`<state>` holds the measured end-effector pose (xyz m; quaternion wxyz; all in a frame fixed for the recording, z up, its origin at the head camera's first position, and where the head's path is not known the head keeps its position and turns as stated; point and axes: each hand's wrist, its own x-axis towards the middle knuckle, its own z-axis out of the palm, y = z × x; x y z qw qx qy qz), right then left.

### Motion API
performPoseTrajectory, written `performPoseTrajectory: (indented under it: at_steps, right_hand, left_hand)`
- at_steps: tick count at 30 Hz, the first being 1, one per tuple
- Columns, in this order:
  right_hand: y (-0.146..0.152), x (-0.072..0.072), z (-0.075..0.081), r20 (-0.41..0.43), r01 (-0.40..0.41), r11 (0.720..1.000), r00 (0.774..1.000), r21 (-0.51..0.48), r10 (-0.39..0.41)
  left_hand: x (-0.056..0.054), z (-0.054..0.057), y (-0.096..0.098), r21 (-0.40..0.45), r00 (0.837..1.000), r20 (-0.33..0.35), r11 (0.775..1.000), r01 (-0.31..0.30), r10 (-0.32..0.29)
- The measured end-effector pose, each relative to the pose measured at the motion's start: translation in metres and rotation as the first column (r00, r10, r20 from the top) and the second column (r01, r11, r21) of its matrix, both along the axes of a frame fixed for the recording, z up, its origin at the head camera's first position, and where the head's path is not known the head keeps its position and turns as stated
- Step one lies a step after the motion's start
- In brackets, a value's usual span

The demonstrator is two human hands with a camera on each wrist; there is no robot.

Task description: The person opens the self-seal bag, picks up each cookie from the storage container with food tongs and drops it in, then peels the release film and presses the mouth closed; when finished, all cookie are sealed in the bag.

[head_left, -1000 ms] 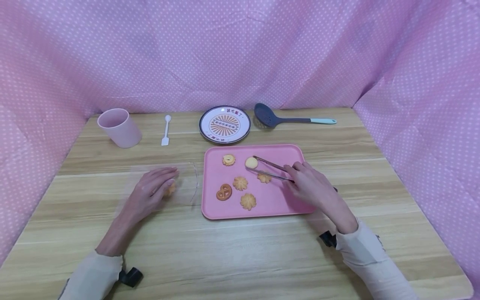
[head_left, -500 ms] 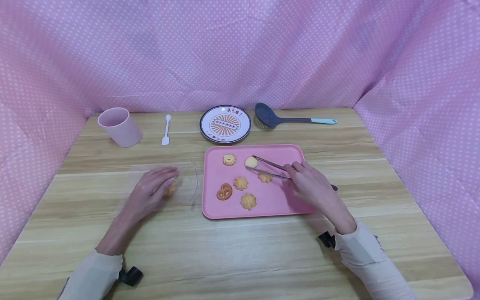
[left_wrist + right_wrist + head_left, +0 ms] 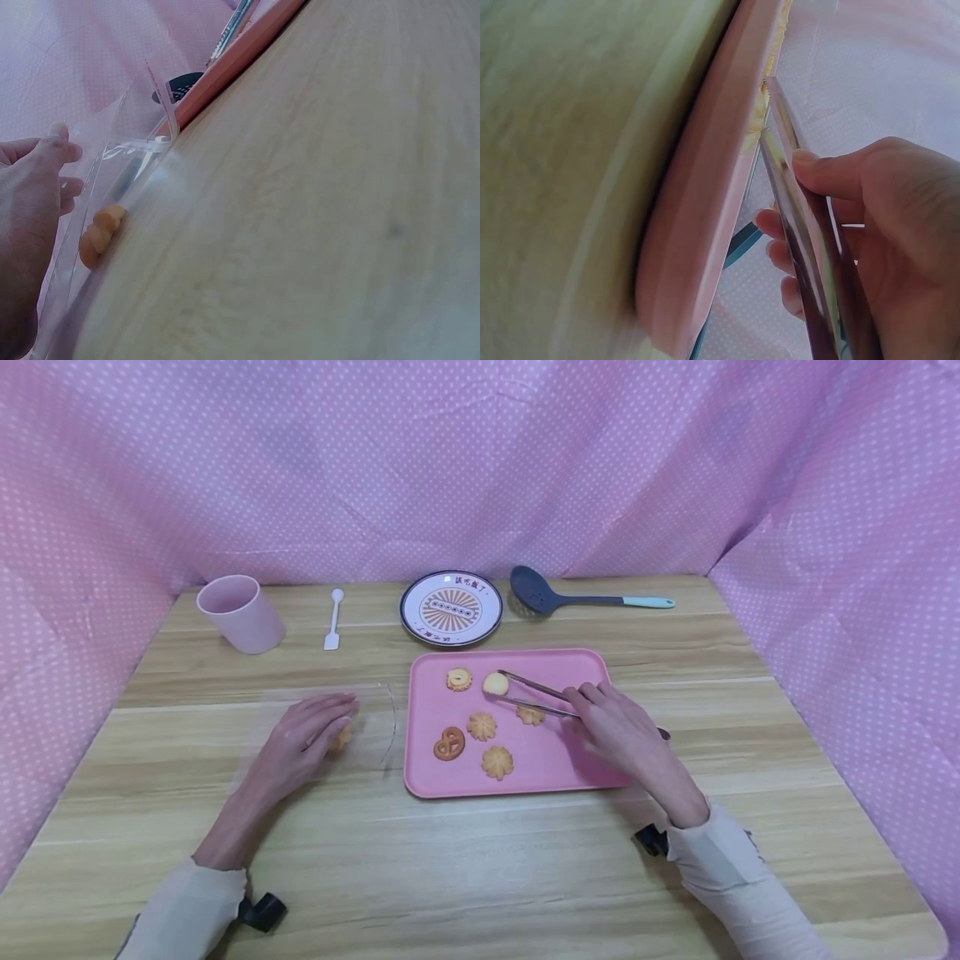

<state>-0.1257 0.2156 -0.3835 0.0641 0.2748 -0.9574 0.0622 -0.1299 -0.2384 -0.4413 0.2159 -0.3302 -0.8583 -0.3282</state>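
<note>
My left hand (image 3: 303, 739) holds the upper film of a clear plastic bag (image 3: 112, 150), and the bag's mouth faces the tray. Inside the bag lie golden-brown cookies (image 3: 102, 234). With my right hand (image 3: 618, 727) I grip metal tongs (image 3: 536, 685) over the pink tray (image 3: 566, 777). A round pale cookie (image 3: 496, 684) sits between the tong tips, near the tray's far side. Several other cookies lie on the tray: a ring-shaped cookie (image 3: 459, 679), flower-shaped cookies (image 3: 497, 762) and a pretzel cookie (image 3: 449, 743). Part of one flower cookie (image 3: 530, 716) is hidden under the tongs.
Behind the tray stand a patterned plate (image 3: 451, 608) and a dark slotted ladle (image 3: 534, 591) with a mint handle end. A pink cup (image 3: 243, 616) and a small white spatula (image 3: 333, 620) are at the back left. A pink dotted cloth (image 3: 480, 468) hangs around the wooden table (image 3: 465, 877).
My right hand and the tongs have shifted slightly left, and the round cookie has moved left with the tips. My left hand stays in place at the bag.
</note>
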Motion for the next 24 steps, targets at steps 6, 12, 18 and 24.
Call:
performPoseTrajectory:
  at_steps: [6, 12, 18, 24]
  right_hand:
    - [-0.005, -0.001, 0.0, 0.018, -0.011, 1.0, 1.0, -0.025, 0.011]
    - [-0.013, -0.001, 0.0, 0.022, -0.042, 0.998, 0.999, -0.041, 0.043]
    - [-0.023, -0.002, 0.001, -0.025, -0.109, 0.992, 0.994, -0.057, 0.108]
    - [-0.034, -0.003, 0.001, -0.022, -0.148, 0.986, 0.989, -0.083, 0.146]
  left_hand:
    - [0.0, -0.001, 0.0, -0.001, 1.0, -0.002, 1.0, 0.002, -0.002]
    - [0.0, -0.001, 0.0, -0.006, 1.0, 0.0, 1.0, 0.0, 0.0]
    - [0.0, 0.0, 0.0, -0.006, 1.0, 0.003, 1.0, 0.0, 0.0]
    - [0.0, 0.0, 0.0, -0.013, 1.0, 0.015, 1.0, -0.008, 0.008]
